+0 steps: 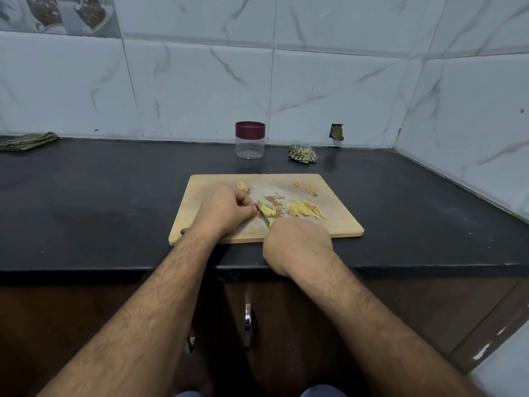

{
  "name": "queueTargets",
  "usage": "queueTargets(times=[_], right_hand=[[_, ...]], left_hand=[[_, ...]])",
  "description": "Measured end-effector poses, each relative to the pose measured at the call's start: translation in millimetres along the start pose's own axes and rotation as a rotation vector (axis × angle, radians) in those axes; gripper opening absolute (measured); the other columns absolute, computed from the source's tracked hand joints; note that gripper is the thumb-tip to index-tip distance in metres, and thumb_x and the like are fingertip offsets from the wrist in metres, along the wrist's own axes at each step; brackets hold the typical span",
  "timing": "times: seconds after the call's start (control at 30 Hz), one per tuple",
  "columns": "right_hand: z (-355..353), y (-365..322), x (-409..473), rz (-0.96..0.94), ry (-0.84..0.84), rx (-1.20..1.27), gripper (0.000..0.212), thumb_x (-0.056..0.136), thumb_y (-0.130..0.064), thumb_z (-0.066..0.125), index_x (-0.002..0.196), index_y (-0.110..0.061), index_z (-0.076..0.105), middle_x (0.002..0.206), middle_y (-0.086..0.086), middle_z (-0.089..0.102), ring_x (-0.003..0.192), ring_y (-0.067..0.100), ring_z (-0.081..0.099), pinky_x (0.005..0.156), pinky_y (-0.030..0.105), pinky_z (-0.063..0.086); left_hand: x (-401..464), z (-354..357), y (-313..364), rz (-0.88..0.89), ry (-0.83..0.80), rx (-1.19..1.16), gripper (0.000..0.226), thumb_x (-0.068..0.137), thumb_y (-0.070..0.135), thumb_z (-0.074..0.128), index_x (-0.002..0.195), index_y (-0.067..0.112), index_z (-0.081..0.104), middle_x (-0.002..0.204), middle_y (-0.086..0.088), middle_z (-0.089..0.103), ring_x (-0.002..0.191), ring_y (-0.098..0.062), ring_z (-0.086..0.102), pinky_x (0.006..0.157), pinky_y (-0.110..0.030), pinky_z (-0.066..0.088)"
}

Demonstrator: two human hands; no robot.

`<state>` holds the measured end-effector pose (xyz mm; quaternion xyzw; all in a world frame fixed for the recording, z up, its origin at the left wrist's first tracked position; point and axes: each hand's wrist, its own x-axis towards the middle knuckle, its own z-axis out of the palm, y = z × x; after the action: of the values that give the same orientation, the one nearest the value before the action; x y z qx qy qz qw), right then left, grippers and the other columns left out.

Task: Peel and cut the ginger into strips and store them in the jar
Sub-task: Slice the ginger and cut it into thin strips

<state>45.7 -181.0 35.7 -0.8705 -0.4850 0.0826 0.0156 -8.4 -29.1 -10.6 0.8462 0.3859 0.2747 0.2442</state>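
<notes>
Both hands (226,209) on knife (263,216), ginger (269,211).

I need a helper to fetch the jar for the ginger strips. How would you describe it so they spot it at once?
Look along the black counter to the tiled wall, behind the cutting board. The jar stands upright there, left of a crumpled cloth. It is the only clear container, with a dark red lid.

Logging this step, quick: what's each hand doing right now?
Left hand: fingers curled, pinning the ginger on the board.
Right hand: gripping the knife.
</notes>
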Motion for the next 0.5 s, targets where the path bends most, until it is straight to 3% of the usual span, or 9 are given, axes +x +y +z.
queueTargets(times=[0.13, 0.27, 0.5], right_hand=[[6.4, 10.0, -11.4, 0.011, 0.003, -0.018, 0.023, 0.098, -0.02, 0.049, 0.119, -0.017, 0.058, 0.095, 0.003, 0.051, 0.086, 0.022, 0.048, 0.072, 0.035, 0.042], [6.9, 17.4, -17.3, 0.021, 0.031, -0.001, 0.021, 0.101, -0.025, 0.044, 0.116, -0.018, 0.058, 0.096, 0.002, 0.053, 0.087, 0.022, 0.052, 0.072, 0.036, 0.045], [3.4, 17.9, -7.7, 0.046, 0.033, 0.051, 0.014, 0.1, -0.024, 0.043, 0.103, -0.017, 0.055, 0.099, 0.004, 0.056, 0.089, 0.023, 0.053, 0.073, 0.035, 0.045]], left_hand=[[-0.9, -0.4, 1.1, -0.003, -0.002, 0.009, 0.014, 0.086, 0.027, 0.073, 0.072, 0.027, 0.071, 0.074, 0.015, 0.064, 0.068, -0.002, 0.052, 0.054, -0.017, 0.032], [-1.7, -0.8, 2.0, 0.007, 0.006, 0.015, 0.008, 0.085, 0.028, 0.074, 0.078, 0.024, 0.074, 0.074, 0.015, 0.064, 0.07, -0.003, 0.053, 0.054, -0.017, 0.031], [-1.5, -0.6, 1.2, 0.001, 0.007, 0.017, 0.017, 0.085, 0.028, 0.074, 0.069, 0.03, 0.069, 0.081, 0.012, 0.069, 0.073, -0.003, 0.056, 0.056, -0.019, 0.034]])
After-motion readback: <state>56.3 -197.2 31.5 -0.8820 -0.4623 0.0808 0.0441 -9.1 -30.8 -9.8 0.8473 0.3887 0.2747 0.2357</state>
